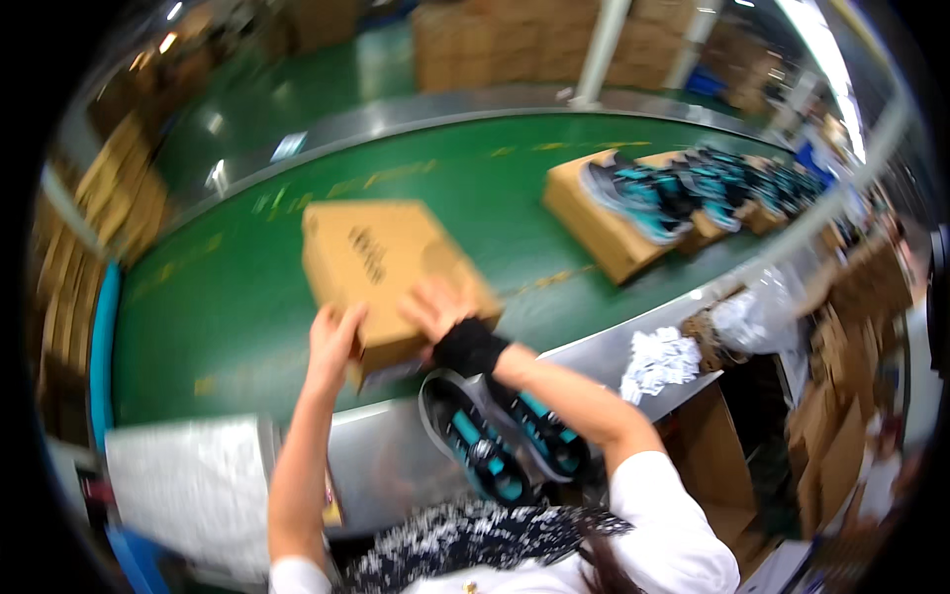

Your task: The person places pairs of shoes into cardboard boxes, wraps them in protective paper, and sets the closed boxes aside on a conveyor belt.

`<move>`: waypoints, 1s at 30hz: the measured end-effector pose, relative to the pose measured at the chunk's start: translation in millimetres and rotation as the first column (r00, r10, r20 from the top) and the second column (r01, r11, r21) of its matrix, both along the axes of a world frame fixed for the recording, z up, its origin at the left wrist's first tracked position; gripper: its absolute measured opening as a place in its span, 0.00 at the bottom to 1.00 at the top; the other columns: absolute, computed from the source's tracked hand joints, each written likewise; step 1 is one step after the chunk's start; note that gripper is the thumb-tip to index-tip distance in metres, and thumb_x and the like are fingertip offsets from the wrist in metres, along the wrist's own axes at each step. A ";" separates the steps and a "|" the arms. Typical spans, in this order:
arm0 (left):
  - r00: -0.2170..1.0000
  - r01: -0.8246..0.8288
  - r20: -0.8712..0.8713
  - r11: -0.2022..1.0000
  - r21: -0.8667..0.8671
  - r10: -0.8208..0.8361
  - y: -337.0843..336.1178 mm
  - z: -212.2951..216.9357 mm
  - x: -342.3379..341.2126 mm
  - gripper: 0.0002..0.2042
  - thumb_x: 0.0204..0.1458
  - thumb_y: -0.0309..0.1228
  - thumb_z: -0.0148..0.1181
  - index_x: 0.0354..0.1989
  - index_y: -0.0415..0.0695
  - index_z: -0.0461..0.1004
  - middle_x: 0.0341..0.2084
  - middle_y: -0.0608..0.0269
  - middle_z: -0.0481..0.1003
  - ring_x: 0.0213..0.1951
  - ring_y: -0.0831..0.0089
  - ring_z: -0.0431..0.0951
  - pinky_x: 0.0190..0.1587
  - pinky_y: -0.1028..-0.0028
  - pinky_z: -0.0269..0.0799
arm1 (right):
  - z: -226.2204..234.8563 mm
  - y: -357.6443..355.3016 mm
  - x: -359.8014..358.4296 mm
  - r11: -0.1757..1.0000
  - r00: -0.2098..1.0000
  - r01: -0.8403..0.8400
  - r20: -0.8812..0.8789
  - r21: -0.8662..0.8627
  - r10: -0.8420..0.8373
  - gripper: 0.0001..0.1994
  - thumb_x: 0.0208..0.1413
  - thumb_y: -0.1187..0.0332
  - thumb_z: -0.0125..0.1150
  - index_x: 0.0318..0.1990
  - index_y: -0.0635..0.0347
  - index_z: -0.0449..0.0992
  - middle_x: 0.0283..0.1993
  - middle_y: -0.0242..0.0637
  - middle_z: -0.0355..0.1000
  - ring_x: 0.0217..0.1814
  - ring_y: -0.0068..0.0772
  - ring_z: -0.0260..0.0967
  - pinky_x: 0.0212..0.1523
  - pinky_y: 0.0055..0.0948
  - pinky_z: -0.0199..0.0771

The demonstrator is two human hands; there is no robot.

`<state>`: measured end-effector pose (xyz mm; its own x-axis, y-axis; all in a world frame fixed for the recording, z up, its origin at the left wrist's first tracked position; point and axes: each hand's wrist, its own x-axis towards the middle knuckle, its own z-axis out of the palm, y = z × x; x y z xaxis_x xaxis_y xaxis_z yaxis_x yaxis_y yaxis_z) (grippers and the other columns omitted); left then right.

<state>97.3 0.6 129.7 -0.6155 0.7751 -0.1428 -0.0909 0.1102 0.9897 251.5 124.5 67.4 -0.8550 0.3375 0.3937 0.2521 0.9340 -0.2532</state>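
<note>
A closed brown cardboard shoebox (386,247) with dark printing on its lid sits on the green conveyor belt, in front of me. My left hand (332,345) is at its near left corner, the thumb and fingers closed about the corner. Spread fingers of my right hand (441,305) lie flat on the lid near the front right; a black band (470,346) wraps that wrist. Below the box, a pair of black, grey and teal sneakers (473,441) rests on the metal ledge (381,460), partly under my right forearm.
Farther right on the belt (524,228), more teal and black sneakers (653,193) stand on brown boxes (604,223) in a row. White paper slips (661,361) and clear plastic bags (762,312) lie along the right ledge. A whitish covered surface (188,485) is at the left.
</note>
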 end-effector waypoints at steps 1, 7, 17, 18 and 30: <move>0.999 0.011 0.031 0.998 0.069 -0.013 6.0 1.9 8.2 0.15 0.46 0.36 0.58 0.37 0.39 0.64 0.12 0.71 0.63 0.11 0.83 0.61 0.10 0.82 0.53 | -19.4 3.3 2.7 0.990 0.998 0.014 -0.061 -0.142 -0.023 0.44 0.26 0.63 0.68 0.58 0.49 0.54 0.58 0.47 0.52 0.63 0.49 0.46 0.55 0.61 0.43; 0.654 -0.198 -0.731 0.977 0.081 0.194 -13.2 -70.3 -45.3 0.27 0.48 0.43 0.53 0.52 0.37 0.60 0.11 0.66 0.61 0.09 0.79 0.56 0.12 0.77 0.56 | 2.4 10.6 -3.6 0.849 0.698 0.007 -0.605 -0.528 -0.382 0.30 0.43 0.64 0.62 0.53 0.65 0.56 0.49 0.48 0.62 0.51 0.43 0.62 0.50 0.33 0.63; 0.982 -0.190 -0.056 0.935 -0.299 0.181 -108.6 -129.4 -61.6 0.18 0.51 0.40 0.51 0.45 0.39 0.67 0.19 0.66 0.68 0.11 0.81 0.64 0.09 0.80 0.59 | -72.7 15.1 208.9 0.657 0.747 0.665 0.285 -0.356 -0.601 0.26 0.47 0.49 0.51 0.50 0.56 0.65 0.50 0.48 0.62 0.50 0.49 0.61 0.50 0.38 0.62; 0.969 -0.245 -0.081 0.942 -0.231 0.232 -114.0 -132.3 -55.8 0.19 0.51 0.41 0.52 0.45 0.38 0.67 0.21 0.64 0.68 0.11 0.81 0.64 0.10 0.80 0.60 | -106.8 9.9 244.8 0.731 0.760 0.608 0.492 -0.310 -0.424 0.27 0.44 0.50 0.54 0.53 0.49 0.62 0.56 0.49 0.54 0.53 0.49 0.59 0.50 0.39 0.62; 0.249 -0.781 -0.796 0.600 0.171 0.552 -349.3 -122.3 -97.8 0.10 0.50 0.30 0.50 0.31 0.33 0.72 0.22 0.58 0.73 0.24 0.71 0.70 0.29 0.75 0.65 | -127.3 -9.6 262.2 0.910 0.897 0.401 0.159 0.103 -0.413 0.07 0.46 0.64 0.54 0.27 0.57 0.70 0.31 0.38 0.67 0.29 0.44 0.67 0.32 0.39 0.68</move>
